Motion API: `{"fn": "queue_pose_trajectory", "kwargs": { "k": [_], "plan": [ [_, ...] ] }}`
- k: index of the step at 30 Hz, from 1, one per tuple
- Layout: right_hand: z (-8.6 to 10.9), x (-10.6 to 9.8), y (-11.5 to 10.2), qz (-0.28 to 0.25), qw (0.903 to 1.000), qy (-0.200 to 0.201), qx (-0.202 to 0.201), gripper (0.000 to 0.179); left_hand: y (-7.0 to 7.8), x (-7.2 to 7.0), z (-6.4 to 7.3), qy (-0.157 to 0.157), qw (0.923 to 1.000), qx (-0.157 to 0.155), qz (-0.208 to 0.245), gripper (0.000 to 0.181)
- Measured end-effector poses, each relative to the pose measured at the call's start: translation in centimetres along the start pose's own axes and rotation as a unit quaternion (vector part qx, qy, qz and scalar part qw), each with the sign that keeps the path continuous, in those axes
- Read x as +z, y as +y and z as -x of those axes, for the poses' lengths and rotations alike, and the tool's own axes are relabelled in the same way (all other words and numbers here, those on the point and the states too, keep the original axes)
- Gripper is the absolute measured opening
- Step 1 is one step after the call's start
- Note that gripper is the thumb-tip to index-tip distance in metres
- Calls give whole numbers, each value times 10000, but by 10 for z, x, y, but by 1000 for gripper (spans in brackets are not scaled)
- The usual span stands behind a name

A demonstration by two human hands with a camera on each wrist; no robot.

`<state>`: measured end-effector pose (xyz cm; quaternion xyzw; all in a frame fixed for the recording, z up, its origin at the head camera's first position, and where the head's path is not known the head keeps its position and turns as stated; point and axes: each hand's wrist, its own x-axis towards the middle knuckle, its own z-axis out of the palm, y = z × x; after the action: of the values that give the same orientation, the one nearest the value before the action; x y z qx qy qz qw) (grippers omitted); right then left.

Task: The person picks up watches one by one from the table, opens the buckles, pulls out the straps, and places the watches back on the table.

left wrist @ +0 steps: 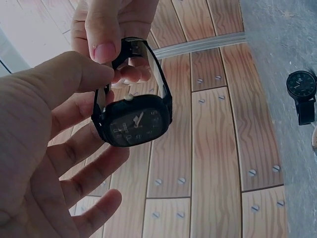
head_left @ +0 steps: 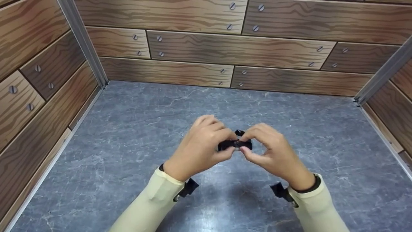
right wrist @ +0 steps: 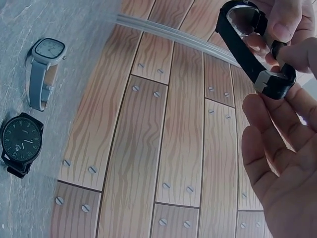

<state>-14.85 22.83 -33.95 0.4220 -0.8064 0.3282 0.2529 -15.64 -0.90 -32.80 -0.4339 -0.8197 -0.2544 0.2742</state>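
One black wristwatch [left wrist: 141, 126] is held above the grey marbled tabletop [head_left: 145, 109], its strap [right wrist: 239, 47] pinched by left hand [head_left: 204, 141] and right hand [head_left: 273, 146]. Strap fastening or unfastening seems underway; next calls for steady fingertips.

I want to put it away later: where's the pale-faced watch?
In the right wrist view, the pale-faced watch lies toward the left on the marbled grey surface, just above the round black watch in the picture.
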Motion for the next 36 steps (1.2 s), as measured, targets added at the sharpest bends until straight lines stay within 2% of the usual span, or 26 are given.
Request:
{"fn": "queue_pose_trajectory", "kwargs": {
  "k": [5,11,17,22,29,36],
  "plan": [
    [0,-2,-2,-73,9995,26,290,23,-2,-3,0,9,9999,-131,5,6],
    [0,-1,-8,25,9983,-165,559,21,-3,-3,1,-106,9999,22,19,8],
    [-1,0,-8,259,9993,-110,241,24,-2,0,1,-102,9999,118,59,9],
    [-1,1,-6,310,9995,0,-10,29,-2,1,1,-97,9999,43,124,8],
    [0,0,-5,239,9997,18,4,30,-2,1,1,-148,9996,-49,217,9],
    [0,-3,-6,120,9993,-3,360,21,-6,2,1,-209,9992,-255,244,8]
  ]
}}
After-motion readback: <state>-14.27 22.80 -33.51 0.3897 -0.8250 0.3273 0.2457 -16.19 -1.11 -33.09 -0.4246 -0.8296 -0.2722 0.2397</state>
